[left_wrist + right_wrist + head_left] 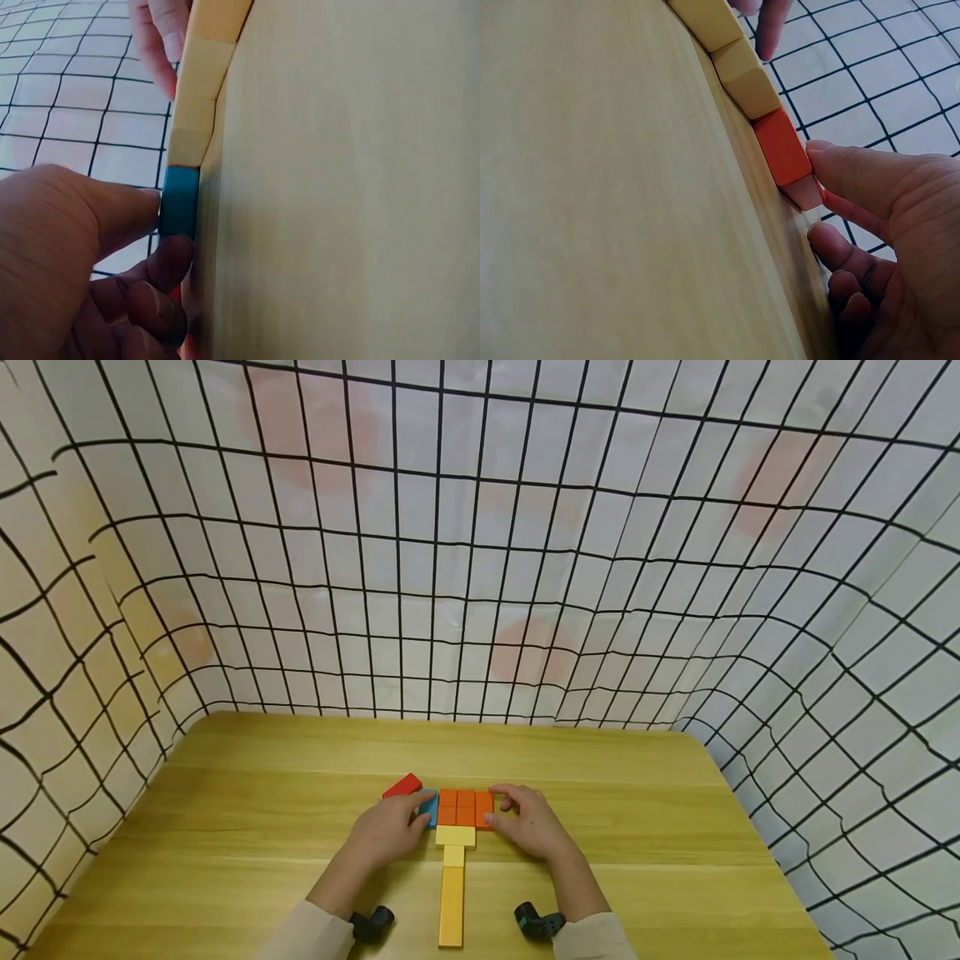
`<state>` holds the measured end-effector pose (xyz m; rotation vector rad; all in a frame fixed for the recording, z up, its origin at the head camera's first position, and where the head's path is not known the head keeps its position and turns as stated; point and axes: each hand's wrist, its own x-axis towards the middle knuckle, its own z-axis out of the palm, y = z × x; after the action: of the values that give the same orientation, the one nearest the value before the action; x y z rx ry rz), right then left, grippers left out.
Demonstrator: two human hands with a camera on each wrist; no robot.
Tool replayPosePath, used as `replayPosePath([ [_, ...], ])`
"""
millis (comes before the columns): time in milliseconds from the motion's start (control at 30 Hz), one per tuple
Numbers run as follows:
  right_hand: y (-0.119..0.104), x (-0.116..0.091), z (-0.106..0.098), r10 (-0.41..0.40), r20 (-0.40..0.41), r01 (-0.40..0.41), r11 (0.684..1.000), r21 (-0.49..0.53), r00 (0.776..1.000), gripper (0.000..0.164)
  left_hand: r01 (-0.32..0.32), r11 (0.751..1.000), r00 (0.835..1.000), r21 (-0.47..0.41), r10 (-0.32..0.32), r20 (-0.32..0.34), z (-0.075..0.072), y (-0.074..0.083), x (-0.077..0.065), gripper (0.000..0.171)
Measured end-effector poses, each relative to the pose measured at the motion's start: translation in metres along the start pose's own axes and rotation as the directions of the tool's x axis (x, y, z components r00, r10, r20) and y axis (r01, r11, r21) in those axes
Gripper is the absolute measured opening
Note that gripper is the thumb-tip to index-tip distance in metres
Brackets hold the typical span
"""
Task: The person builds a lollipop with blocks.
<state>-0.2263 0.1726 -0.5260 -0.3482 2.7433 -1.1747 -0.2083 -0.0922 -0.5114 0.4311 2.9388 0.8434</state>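
Flat blocks lie joined in a pattern on the wooden table. My left hand [387, 827] is at the left end, thumb and forefinger pinching a blue block [180, 201] by its near and far ends. On the opposite side, my right hand [531, 823] grips the outermost orange block [782, 148], with its thumb on the near part and forefinger at the far corner. Between them sit several small orange blocks [457, 807]. Below these, a pale yellow block [455, 837] lies crosswise, then a small yellow block [453, 856] and a long yellow block [452, 906] form a stem.
A red block [402, 786] lies at an angle beyond the left hand, close to the blue block. Wooden tabletop [630, 793] extends around the pattern. A white sheet with a black grid [480, 568] encloses the table's back and sides.
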Motion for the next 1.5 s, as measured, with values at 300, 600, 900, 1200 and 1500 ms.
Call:
replayPosePath([
  [300, 0.0004, -0.0003, -0.0001, -0.002, -0.005, 0.002, 1.0, -0.001, 1.0, 0.045, -0.031, 0.999, 0.999, -0.019, 0.03, -0.019, 0.0005, 0.001, -0.004, 0.043],
  [600, 0.0005, -0.0003, -0.0002, 0.001, -0.008, -0.001, 1.0, -0.007, 1.0, 0.046, -0.041, 0.999, 0.999, -0.022, 0.041, -0.021, 0.002, -0.0019, -0.0043, 0.042],
  [900, -0.0002, -0.0005, -0.0013, -0.007, -0.008, 0.007, 1.0, -0.004, 1.0, 0.045, -0.043, 0.999, 0.999, -0.029, 0.043, -0.008, 0.0018, -0.0035, -0.0024, 0.042],
  [1200, -0.001, -0.0017, -0.0016, -0.004, -0.009, 0.004, 1.0, -0.012, 1.0, 0.044, -0.049, 0.999, 0.999, -0.01, 0.049, -0.009, 0.0011, -0.0032, -0.0018, 0.043],
  [1500, 0.0011, 0.0, -0.001, -0.008, -0.01, 0.008, 1.0, -0.018, 1.0, 0.045, -0.041, 0.999, 0.999, -0.01, 0.041, 0.002, 0.0002, -0.002, -0.0026, 0.043],
])
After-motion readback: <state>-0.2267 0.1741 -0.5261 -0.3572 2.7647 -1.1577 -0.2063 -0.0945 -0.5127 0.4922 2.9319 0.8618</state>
